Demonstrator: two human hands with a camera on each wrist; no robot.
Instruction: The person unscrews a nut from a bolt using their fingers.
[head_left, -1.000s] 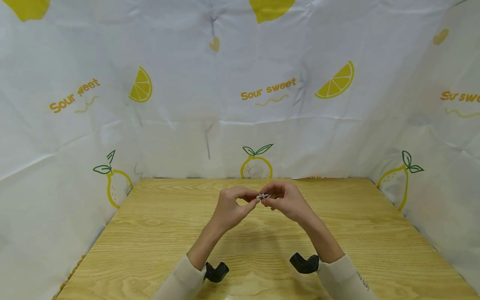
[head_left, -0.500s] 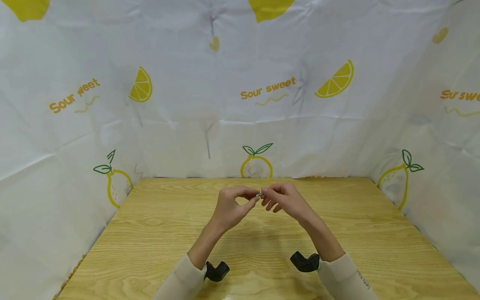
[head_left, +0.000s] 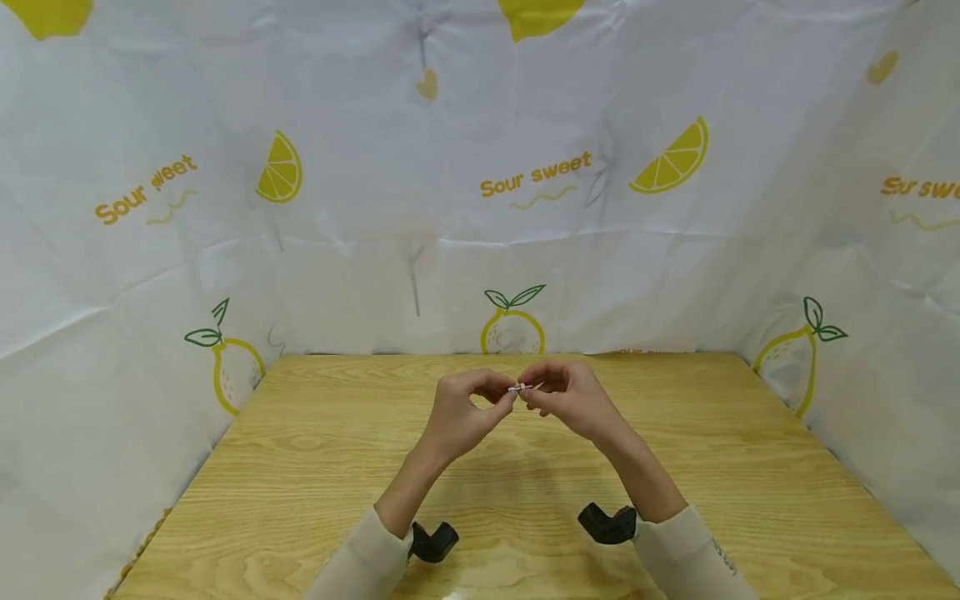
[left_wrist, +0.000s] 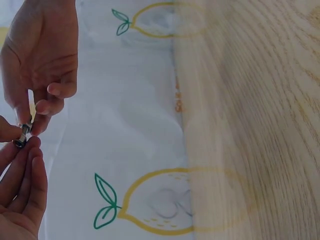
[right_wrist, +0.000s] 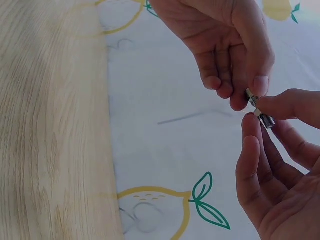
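Observation:
A small silvery threaded bolt point(head_left: 519, 387) with a hex nut on it is held between both hands, above the table. My left hand point(head_left: 467, 412) pinches one end between thumb and fingertips. From the other side, my right hand point(head_left: 576, 402) has its thumb and fingertips on the nut part. In the right wrist view the bolt's threaded end point(right_wrist: 268, 121) pokes out between the right hand's fingers, while the left hand point(right_wrist: 220, 42) comes in from the top. The left wrist view shows the bolt point(left_wrist: 22, 135) partly covered by fingertips.
Below the hands lies a wood-grain table point(head_left: 495, 517). White cloth point(head_left: 360, 208) printed with lemons and lettering hangs behind it and along both sides. A black wrist camera point(head_left: 435, 543) sits at the left cuff, another black camera point(head_left: 607, 525) at the right.
The right thumb and fingers slid over each other at the bolt: half a second ago the fingers hung lower, now they are back up as before. The left hand has stayed almost still.

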